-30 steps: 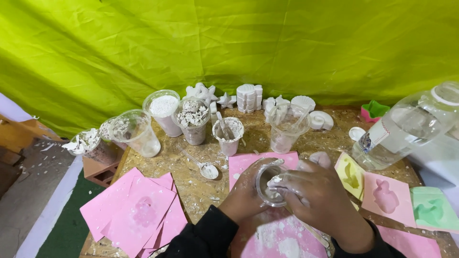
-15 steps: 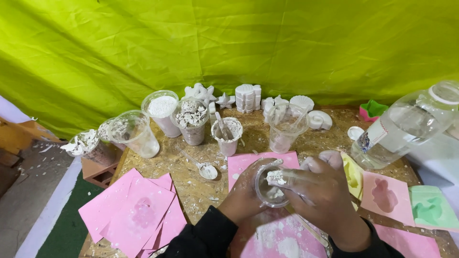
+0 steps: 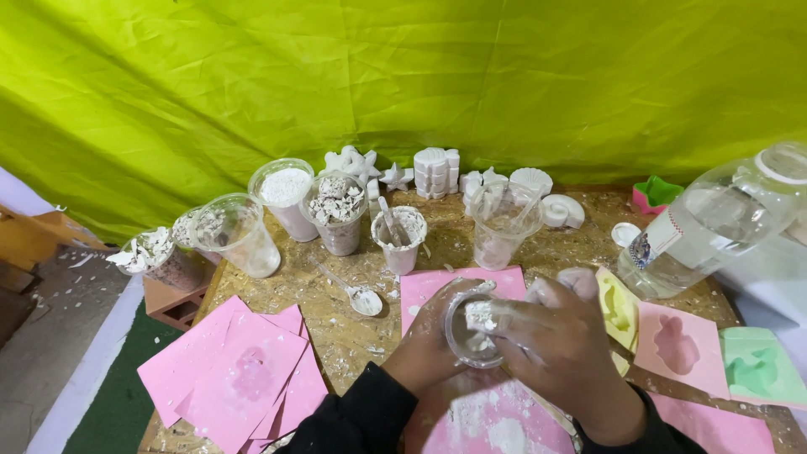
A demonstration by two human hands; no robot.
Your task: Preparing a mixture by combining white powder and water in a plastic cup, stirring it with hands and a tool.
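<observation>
— What's around you?

— Yellow-green cloth hangs behind a chipboard table dusted with white powder. At the far left edge stands a cup of white broken pieces, then an empty clear cup, a cup of white powder and another cup of white chunks.

— And on the near left?

— A heap of pink moulds lies near me, with a white-caked spoon just beyond it.

— The middle?

— A small cup with a stirrer in it, and behind that a row of white cast shapes, stars and shells. A clear smeared cup stands to their right.

— Your hands?

— My left hand wraps a small clear cup from the left side, over a pink mould sheet powdered white. My right hand is closed at the cup's rim, fingertips pinching a white lump in the cup's mouth.

— Further right?

— A yellow mould beside my right hand, a pink mould with a hollow, a green mould, and a big clear plastic bottle lying tilted behind them. A small green and pink mould sits by the cloth.
</observation>
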